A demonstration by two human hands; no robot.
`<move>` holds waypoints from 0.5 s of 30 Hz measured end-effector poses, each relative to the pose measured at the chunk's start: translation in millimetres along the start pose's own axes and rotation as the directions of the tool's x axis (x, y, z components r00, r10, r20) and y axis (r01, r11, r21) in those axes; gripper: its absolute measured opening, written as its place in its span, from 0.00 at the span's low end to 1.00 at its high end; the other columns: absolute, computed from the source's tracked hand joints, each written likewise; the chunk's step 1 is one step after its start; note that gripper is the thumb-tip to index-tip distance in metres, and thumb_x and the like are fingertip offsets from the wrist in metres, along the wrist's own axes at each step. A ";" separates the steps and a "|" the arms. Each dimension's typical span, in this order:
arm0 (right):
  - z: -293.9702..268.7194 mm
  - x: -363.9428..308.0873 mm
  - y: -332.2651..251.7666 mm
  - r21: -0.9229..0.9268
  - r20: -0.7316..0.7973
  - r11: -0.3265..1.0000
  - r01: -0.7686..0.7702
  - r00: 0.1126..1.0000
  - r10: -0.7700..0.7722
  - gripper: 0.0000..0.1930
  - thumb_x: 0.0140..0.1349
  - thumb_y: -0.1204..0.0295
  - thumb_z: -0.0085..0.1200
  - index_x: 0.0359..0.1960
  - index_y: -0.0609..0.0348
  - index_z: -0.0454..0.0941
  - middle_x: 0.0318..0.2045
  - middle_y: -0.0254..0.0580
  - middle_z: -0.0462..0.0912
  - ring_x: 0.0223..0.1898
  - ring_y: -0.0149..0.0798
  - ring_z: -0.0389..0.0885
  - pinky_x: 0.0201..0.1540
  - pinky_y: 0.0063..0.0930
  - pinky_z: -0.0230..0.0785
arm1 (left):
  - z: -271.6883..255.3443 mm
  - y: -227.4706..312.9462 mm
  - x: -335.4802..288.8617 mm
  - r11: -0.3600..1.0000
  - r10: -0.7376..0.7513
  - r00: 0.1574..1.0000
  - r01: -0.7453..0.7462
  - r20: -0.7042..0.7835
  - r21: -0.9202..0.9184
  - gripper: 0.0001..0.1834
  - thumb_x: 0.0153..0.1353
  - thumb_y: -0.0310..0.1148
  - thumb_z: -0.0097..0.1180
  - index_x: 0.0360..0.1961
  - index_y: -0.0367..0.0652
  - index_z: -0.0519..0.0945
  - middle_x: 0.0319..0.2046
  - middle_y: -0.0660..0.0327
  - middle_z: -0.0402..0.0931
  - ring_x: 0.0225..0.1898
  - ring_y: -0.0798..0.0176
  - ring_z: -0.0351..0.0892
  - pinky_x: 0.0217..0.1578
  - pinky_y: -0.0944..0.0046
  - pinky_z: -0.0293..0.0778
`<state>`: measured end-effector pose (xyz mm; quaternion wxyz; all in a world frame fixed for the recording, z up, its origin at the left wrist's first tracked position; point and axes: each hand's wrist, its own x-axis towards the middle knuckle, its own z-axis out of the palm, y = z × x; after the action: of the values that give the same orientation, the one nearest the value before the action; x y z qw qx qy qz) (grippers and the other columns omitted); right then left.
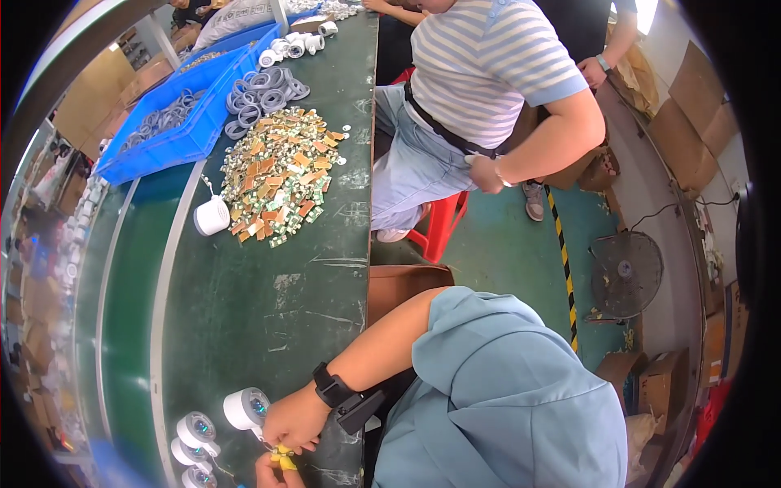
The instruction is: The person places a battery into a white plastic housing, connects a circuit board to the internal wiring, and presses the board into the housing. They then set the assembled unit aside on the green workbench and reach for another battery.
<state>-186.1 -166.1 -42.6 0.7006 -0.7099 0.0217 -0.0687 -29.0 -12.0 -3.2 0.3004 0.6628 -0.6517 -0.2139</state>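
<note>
My right hand (294, 418), with a black band on its wrist, reaches over the near part of the green tabletop. Its fingers are closed and meet those of my left hand (275, 472), which shows only partly at the lower edge. Something yellow (283, 459) sits where the fingertips meet; I cannot tell whether it is a held piece or a finger covering. Right beside my right hand lies a white round camera housing (242, 409), its short tail running toward my fingers. Several similar white camera housings (195, 429) stand to the left, with thin wires near them.
A heap of small circuit boards (281, 175) covers the far table, beside grey rings (268, 91) and a single white housing (211, 216). Blue crates (150, 167) stand at the left. Across the table edge, a person in a striped shirt (480, 73) sits on a red stool (439, 232).
</note>
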 end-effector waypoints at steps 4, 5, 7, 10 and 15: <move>0.5 2.6 2.3 0.001 0.004 1.000 -0.007 1.000 0.007 0.08 0.62 0.78 0.42 0.34 0.69 0.74 0.26 0.45 0.84 0.23 0.35 0.85 0.24 0.27 0.78 | -0.9 4.4 1.1 1.000 -0.010 1.000 0.010 -0.006 0.011 0.10 0.63 0.24 0.52 0.45 0.32 0.77 0.37 0.50 0.78 0.38 0.56 0.78 0.44 0.62 0.73; 0.3 2.6 2.5 0.002 0.008 1.000 -0.009 1.000 0.009 0.08 0.62 0.78 0.42 0.34 0.69 0.74 0.26 0.45 0.84 0.23 0.35 0.85 0.24 0.27 0.78 | -0.7 5.7 1.7 1.000 -0.015 1.000 0.015 -0.006 0.008 0.10 0.63 0.24 0.52 0.45 0.32 0.77 0.37 0.50 0.78 0.38 0.56 0.78 0.44 0.62 0.73; -0.3 2.5 2.0 0.002 0.013 1.000 -0.010 1.000 0.010 0.08 0.62 0.78 0.42 0.34 0.69 0.74 0.26 0.45 0.84 0.22 0.35 0.85 0.24 0.27 0.78 | -1.2 6.8 2.3 1.000 -0.019 1.000 0.019 -0.007 0.006 0.10 0.63 0.23 0.51 0.45 0.32 0.77 0.37 0.50 0.78 0.38 0.56 0.78 0.44 0.62 0.73; -0.9 -0.7 -0.2 0.000 0.000 1.000 -0.030 1.000 0.030 0.08 0.62 0.78 0.43 0.34 0.69 0.74 0.26 0.44 0.84 0.23 0.35 0.85 0.24 0.27 0.78 | -0.8 8.2 3.0 1.000 -0.014 1.000 0.014 0.002 0.018 0.10 0.63 0.24 0.52 0.45 0.32 0.77 0.37 0.50 0.78 0.38 0.56 0.77 0.44 0.62 0.73; -0.7 -2.2 2.0 0.037 -0.014 0.999 -0.032 0.999 0.032 0.08 0.62 0.79 0.41 0.32 0.70 0.74 0.26 0.47 0.85 0.23 0.36 0.86 0.24 0.26 0.79 | -0.1 14.0 3.8 0.996 -0.072 0.997 0.073 0.025 -0.049 0.10 0.63 0.24 0.52 0.45 0.32 0.76 0.37 0.51 0.78 0.37 0.57 0.77 0.44 0.62 0.73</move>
<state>-188.2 -166.5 -44.8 0.7145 -0.6959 0.0367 -0.0629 -39.0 -15.3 6.7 0.3010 0.6757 -0.6254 -0.2485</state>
